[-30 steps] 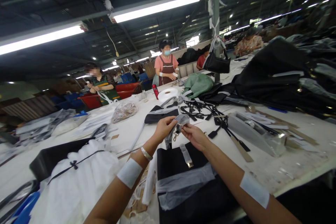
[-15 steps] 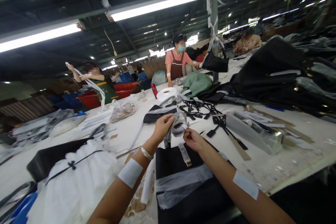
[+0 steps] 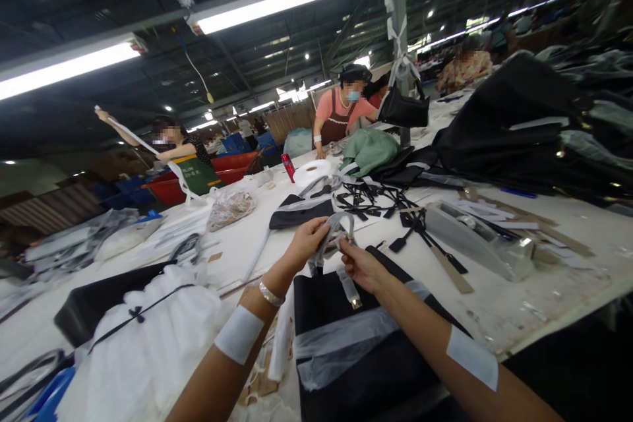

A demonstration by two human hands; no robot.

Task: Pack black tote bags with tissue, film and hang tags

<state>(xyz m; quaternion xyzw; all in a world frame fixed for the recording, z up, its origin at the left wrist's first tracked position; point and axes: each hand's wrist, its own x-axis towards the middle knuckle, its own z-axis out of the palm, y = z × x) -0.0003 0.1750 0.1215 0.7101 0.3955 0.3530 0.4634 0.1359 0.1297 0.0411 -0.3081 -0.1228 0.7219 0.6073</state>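
Note:
A black bag (image 3: 366, 369) lies on the table in front of me, with a strip of translucent film (image 3: 346, 339) across its front. Its metal-tipped tab (image 3: 350, 289) is also covered in film. Above the bag's top edge, my left hand (image 3: 309, 241) pinches a looped handle (image 3: 341, 219) wrapped in greyish film. On the loop's right side, my right hand (image 3: 363, 265) is closed, thumb and fingers together at the film. The fingertips partly hide what they grip.
Black straps with tags (image 3: 376, 201) lie beyond my hands, near a roll of white tape (image 3: 312, 173) and a red can (image 3: 287, 168). White wrapped material (image 3: 153, 336) sits at left; black bags (image 3: 524, 125) pile at right. Two co-workers stand across the table.
My right hand has moved slightly left and inward over the looped handle, which looks narrower now. The co-worker at left has stretched a white strip out further; the one opposite leans right.

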